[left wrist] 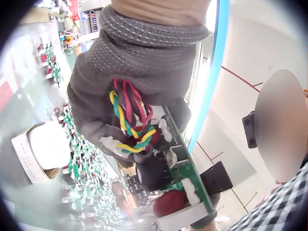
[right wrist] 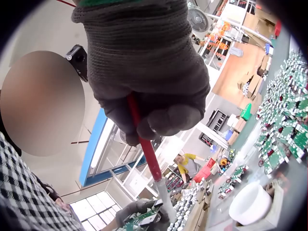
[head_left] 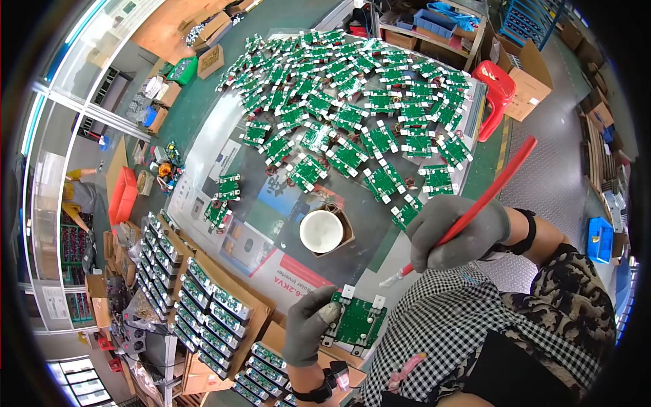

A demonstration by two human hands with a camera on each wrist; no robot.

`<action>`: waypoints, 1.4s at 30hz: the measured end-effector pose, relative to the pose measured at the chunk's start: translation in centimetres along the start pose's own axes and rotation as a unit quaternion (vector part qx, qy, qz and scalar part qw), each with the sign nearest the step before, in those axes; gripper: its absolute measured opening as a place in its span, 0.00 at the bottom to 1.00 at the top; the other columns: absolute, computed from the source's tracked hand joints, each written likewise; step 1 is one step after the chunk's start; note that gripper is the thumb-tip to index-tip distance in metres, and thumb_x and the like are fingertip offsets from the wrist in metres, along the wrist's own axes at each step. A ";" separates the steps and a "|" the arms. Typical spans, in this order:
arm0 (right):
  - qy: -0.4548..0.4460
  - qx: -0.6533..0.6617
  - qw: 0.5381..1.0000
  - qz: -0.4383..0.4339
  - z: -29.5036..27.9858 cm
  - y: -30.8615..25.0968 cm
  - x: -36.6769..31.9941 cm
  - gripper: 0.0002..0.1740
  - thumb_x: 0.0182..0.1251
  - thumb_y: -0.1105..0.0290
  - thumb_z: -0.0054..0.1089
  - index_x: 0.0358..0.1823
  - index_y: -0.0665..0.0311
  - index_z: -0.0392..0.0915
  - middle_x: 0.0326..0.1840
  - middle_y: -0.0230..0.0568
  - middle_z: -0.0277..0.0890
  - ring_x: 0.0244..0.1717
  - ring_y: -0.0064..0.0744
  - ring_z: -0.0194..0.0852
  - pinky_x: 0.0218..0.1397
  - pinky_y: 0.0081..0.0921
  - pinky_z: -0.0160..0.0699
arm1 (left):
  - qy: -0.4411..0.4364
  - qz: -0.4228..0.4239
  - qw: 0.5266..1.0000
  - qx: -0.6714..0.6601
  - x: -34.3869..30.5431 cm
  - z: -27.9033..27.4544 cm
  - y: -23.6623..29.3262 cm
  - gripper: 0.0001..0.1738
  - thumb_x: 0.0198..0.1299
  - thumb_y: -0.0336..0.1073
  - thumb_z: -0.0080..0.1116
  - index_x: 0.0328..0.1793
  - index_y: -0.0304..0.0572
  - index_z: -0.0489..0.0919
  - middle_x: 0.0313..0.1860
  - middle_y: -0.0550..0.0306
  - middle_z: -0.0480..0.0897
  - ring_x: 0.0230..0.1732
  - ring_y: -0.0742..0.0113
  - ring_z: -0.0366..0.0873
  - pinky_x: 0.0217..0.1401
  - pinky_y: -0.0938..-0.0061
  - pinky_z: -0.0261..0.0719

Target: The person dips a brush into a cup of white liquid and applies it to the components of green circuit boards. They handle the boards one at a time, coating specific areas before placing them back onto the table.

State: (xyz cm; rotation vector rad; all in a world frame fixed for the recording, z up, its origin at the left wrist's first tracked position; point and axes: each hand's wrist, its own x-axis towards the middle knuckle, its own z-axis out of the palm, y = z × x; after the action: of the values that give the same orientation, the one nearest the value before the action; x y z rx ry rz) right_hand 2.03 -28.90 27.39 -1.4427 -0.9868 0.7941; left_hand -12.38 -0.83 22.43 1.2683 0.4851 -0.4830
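My gloved left hand (head_left: 308,327) grips a green circuit board (head_left: 359,320) by its edge, in front of the checked apron. From below, the left wrist view shows the board's black and dark red parts, white blobs and a loop of twisted wires (left wrist: 127,113) against the glove. The gloved right hand (head_left: 458,232) holds a red-handled brush (head_left: 489,191) with its fingers curled round the handle. Its whitish tip (head_left: 390,281) points down, just above and beside the board. A round white tub (head_left: 321,231) sits in a small cardboard box on the table.
Many green circuit boards (head_left: 346,156) cover the far part of the table. Boards in slotted rows (head_left: 210,319) stand at the near left, on cardboard. A red stool (head_left: 495,98) is beyond the table's right edge. Another person (head_left: 80,197) is at the far left.
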 end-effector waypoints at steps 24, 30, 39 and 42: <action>0.169 -0.120 0.963 -0.171 3.4 -0.2 0.3 0.07 0.50 0.79 0.52 0.32 0.69 0.77 0.26 0.45 0.79 0.21 0.39 0.77 0.25 0.30 0.74 | 0.162 0.296 0.915 -0.219 2.1 4.3 -0.6 0.21 0.61 0.29 0.54 0.59 0.33 0.67 0.49 0.53 0.75 0.48 0.67 0.76 0.51 0.72 0.77; 0.146 -0.122 0.968 -0.166 3.4 0.5 0.1 0.06 0.50 0.79 0.53 0.31 0.69 0.77 0.24 0.44 0.77 0.20 0.39 0.76 0.24 0.31 0.73 | 0.195 0.320 0.904 -0.206 1.5 5.4 -0.2 0.22 0.61 0.29 0.54 0.60 0.33 0.66 0.49 0.54 0.76 0.48 0.68 0.76 0.51 0.72 0.77; 0.153 -0.111 0.968 -0.166 3.8 -0.2 0.2 0.05 0.50 0.80 0.52 0.29 0.70 0.77 0.21 0.44 0.75 0.19 0.39 0.74 0.24 0.30 0.72 | 0.204 0.333 0.899 -0.199 1.4 6.0 0.0 0.25 0.59 0.33 0.58 0.60 0.34 0.65 0.50 0.53 0.76 0.48 0.67 0.76 0.53 0.71 0.76; 0.151 -0.109 0.970 -0.154 3.4 -0.2 -0.2 0.06 0.50 0.80 0.51 0.29 0.69 0.77 0.20 0.43 0.75 0.18 0.39 0.74 0.23 0.30 0.72 | 0.191 0.338 0.899 -0.201 1.3 6.0 0.3 0.25 0.58 0.34 0.59 0.60 0.34 0.66 0.51 0.53 0.76 0.49 0.67 0.76 0.53 0.71 0.77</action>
State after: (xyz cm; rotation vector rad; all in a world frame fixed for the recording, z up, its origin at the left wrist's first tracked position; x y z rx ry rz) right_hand -1.13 -27.61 27.18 -1.4946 -1.0504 0.2344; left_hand -10.71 -6.71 23.29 1.0387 0.4073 0.4488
